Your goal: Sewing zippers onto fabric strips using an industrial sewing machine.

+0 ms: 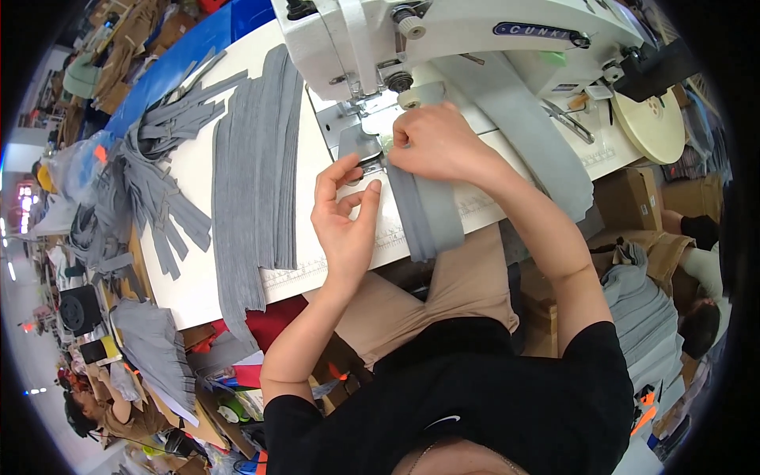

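Observation:
At the white sewing machine [459, 32], my right hand [439, 142] is closed in a pinch at the top end of a grey fabric strip [418, 210], close to the presser foot. From there the strip hangs over the table's front edge above my lap. My left hand [346, 218] is palm up, its thumb and fingers apart and curved. Its index fingertip is next to a small metal guide [369, 165] on the machine bed; whether they touch I cannot tell. Left of this hand lies a neat stack of long grey strips [257, 166].
Loose grey strips [170, 174] are heaped at the table's left. A wide grey band [526, 127] runs under the machine arm to the right. Metal tweezers [568, 120] and a cream round disc [649, 127] are at the right. Other people sit at the lower left and far right.

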A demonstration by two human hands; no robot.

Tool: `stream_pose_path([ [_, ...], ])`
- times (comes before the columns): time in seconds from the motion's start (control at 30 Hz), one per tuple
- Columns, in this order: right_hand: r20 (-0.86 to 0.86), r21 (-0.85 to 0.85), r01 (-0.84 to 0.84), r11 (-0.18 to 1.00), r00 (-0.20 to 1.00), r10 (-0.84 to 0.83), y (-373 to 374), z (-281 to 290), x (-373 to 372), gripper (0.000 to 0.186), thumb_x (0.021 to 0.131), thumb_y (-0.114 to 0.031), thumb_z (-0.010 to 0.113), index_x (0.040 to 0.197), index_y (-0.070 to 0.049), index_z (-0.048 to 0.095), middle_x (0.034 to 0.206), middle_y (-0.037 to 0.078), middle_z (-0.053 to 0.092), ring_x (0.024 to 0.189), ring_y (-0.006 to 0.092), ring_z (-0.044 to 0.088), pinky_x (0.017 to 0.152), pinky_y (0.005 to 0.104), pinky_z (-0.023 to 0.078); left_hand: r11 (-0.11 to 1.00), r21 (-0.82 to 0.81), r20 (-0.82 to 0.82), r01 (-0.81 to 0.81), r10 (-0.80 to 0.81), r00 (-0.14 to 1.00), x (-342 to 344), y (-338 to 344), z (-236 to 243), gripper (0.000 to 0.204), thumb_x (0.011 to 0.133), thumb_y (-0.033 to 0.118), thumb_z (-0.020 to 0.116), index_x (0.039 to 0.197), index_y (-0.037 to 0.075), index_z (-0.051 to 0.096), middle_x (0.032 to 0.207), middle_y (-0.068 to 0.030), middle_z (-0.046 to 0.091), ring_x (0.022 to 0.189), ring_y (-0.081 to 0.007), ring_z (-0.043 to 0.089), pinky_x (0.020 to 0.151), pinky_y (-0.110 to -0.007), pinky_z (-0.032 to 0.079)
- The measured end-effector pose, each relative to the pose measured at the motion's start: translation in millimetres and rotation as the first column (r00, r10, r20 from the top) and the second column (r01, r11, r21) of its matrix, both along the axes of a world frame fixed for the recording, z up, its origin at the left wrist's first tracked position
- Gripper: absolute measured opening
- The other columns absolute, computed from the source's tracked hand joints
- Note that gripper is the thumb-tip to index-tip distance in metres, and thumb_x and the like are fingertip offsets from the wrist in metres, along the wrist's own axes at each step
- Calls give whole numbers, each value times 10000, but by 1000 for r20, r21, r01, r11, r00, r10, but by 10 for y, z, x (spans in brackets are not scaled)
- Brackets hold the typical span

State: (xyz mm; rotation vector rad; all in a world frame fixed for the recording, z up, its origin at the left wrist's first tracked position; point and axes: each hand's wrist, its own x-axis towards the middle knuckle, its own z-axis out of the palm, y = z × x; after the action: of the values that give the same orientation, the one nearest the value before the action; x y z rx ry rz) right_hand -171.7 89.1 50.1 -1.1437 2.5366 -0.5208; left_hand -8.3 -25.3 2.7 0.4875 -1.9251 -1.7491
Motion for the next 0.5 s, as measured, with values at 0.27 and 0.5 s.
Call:
stream_pose_path([
  [0.27,-414,-148,51,988,904,-109,-221,-426,-92,296,926,-320,593,954,-58,728,857,133,748,954,385,673,1015,502,422,999,40,-30,2,-1,1000,-66,-76,33,357,935,-41,689,1285,11,639,1274,-97,629,1121,-178,627,826,-298,583],
  [0.5,-539,-327,-43,944,829,-149,-224,-607,-169,266,896,-258,624,827,-31,744,867,171,721,915,348,658,907,489,455,907,-409,90,95,-63,994,-766,-847,156,315,919,-70,486,1203,28,581,1165,-119,744,1090,-298,691,949,-451,510],
])
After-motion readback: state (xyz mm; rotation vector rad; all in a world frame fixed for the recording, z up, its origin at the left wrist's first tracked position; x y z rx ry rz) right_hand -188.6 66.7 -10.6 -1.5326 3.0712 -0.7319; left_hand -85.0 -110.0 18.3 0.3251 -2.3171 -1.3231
